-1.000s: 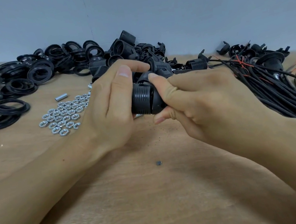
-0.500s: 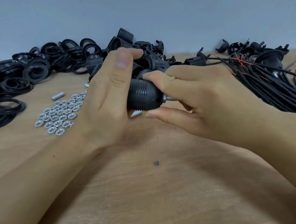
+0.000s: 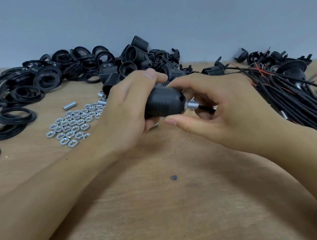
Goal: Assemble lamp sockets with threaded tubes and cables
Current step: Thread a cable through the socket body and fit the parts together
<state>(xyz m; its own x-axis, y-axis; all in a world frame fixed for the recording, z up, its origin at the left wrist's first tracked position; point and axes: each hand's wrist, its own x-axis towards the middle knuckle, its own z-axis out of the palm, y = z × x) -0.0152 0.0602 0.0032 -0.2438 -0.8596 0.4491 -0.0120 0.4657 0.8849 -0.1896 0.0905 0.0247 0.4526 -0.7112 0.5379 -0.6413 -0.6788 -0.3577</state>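
Observation:
A black ribbed lamp socket is held level above the wooden table, with my left hand wrapped round its left end. A short silver threaded tube sticks out of its right end, and a black cable runs out of the tube. My right hand is cupped round the tube end. Its thumb rests on top of the socket, and its fingers curl round the tube and cable, which pass into the palm.
Silver hex nuts and a loose metal tube lie left of my hands. Black rings and a heap of socket shells fill the back left. A bundle of black cables lies at the right. A small dark speck sits nearer me.
My right hand has slid right, off the socket body, and now the silver tube and the cable show at the socket's right end. The socket has turned more level.

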